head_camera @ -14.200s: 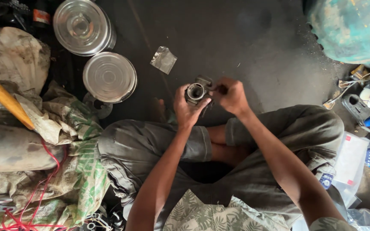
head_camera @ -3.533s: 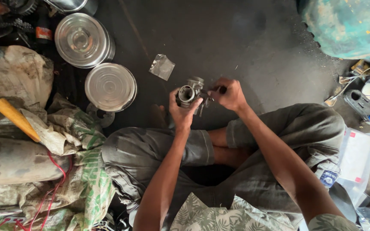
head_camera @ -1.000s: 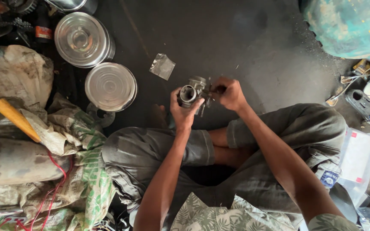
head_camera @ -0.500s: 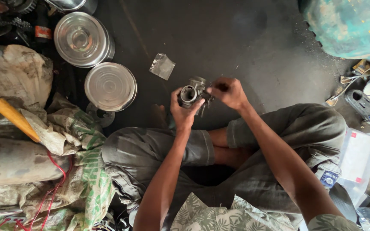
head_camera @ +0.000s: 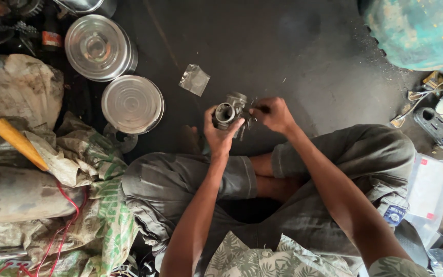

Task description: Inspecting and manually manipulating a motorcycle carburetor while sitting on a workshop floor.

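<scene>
I sit cross-legged on a dark floor. My left hand (head_camera: 217, 134) grips a small grey metal carburettor (head_camera: 230, 109) from below, its round bore facing up towards me. My right hand (head_camera: 274, 114) is closed on a thin dark tool or part (head_camera: 256, 109) whose tip touches the carburettor's right side. Both hands are held above the floor just beyond my knees. The fingers hide the lower part of the carburettor.
Two round steel lidded tins (head_camera: 132, 104) (head_camera: 98, 47) stand to the left. A small clear plastic bag (head_camera: 194, 79) lies on the floor beyond my hands. Sacks and a wooden handle (head_camera: 19, 144) fill the left; a teal drum (head_camera: 421, 31) and small parts sit at right.
Hardly anything differs. The carburettor has stayed in my left hand and my right hand keeps working at its right side with only slight shifts.
</scene>
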